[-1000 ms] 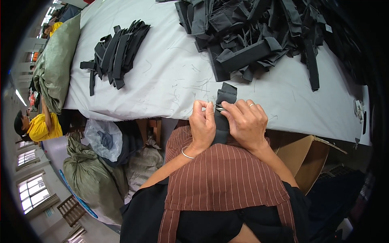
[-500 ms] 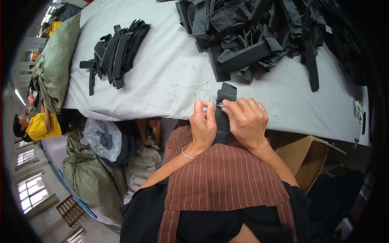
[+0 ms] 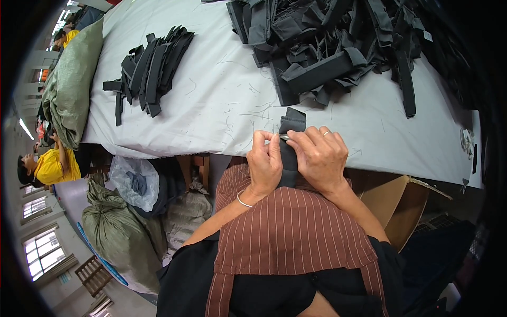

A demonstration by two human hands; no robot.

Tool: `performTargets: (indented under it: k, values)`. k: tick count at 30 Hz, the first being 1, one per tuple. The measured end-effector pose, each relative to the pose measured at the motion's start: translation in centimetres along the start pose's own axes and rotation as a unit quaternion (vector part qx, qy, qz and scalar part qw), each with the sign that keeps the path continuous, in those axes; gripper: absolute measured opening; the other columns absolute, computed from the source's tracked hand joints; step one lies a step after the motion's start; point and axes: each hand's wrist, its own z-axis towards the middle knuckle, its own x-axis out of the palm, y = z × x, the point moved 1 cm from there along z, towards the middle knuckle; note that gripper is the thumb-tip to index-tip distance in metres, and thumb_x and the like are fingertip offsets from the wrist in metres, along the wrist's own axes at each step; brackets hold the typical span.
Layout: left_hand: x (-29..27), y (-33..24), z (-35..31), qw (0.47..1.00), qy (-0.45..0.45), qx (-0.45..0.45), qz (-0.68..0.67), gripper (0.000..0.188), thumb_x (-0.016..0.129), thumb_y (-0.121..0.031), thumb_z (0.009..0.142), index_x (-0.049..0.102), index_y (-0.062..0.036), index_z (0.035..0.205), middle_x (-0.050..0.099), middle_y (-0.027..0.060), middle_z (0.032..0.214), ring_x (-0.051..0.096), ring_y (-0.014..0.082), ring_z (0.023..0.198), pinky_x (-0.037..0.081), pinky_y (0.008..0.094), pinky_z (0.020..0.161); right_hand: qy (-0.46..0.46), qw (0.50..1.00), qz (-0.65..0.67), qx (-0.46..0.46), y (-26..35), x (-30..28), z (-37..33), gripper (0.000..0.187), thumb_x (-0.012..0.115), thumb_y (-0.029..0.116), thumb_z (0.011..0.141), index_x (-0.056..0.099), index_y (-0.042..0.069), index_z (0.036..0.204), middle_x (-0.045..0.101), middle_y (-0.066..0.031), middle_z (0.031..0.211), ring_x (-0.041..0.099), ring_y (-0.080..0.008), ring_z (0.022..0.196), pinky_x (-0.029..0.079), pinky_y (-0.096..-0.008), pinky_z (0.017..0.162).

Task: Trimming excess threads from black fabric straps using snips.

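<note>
A dark grey fabric strip (image 3: 289,164) runs from the table's near edge down to my lap, its far end folded over. On its left, my left hand (image 3: 265,160) is closed in a pinch, thumb against forefinger; what lies in the pinch is too small to name. My right hand (image 3: 322,158) rests over the strip's right side. Between its thumb and forefinger is a small shiny metal tool (image 3: 284,137), mostly hidden by the fingers. The tip points at my left fingertips, above the strip.
A large heap of black fabric strips (image 3: 325,71) covers the far right of the white-covered table (image 3: 222,105). A smaller stack of strips (image 3: 150,71) lies left. Stuffed sacks (image 3: 119,227) and a cardboard box (image 3: 396,203) stand below the edge. A person in yellow (image 3: 58,165) is at left.
Both hands hold nearly the same place and grip over the strip. The view has shifted very slightly, and the person in yellow at left has moved a little.
</note>
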Motion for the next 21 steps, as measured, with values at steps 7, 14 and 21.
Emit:
performTargets:
  k: [7,14,21]
  values:
    - [-0.1,-0.2,-0.1,0.998,-0.007,0.051,0.031,0.015,0.052,-0.01,0.096,0.043,-0.0026,0.086,0.042,0.0066,0.046,0.037,0.0131,0.036,0.026,0.0309,0.038,0.012,0.999,0.049,0.018,-0.2,-0.3,0.1,0.014,0.073,0.015,0.072,0.069,0.013,0.085,0.056,0.0014,0.067,0.052,-0.017,0.06,0.037,-0.0302,0.055]
    - [-0.1,-0.3,-0.4,0.997,-0.023,0.071,0.014,0.015,0.052,-0.011,0.097,0.044,-0.0026,0.086,0.038,0.0006,0.047,0.032,0.0061,0.042,0.023,0.0268,0.04,-0.003,0.865,0.403,0.3,-3.4,-0.5,0.5,0.016,0.071,0.009,0.078,0.068,0.005,0.093,0.067,-0.0061,0.078,0.062,-0.0163,0.066,0.047,-0.0278,0.06]
    - [-0.1,-0.2,-0.6,0.995,-0.028,0.088,0.029,0.015,0.051,-0.011,0.097,0.043,-0.0027,0.087,0.039,0.0004,0.048,0.034,0.0059,0.043,0.024,0.0265,0.04,0.02,0.952,0.242,0.187,-3.4,-1.0,4.0,0.026,0.071,0.023,0.08,0.067,0.008,0.101,0.065,-0.0058,0.082,0.061,-0.0199,0.069,0.046,-0.0295,0.062]
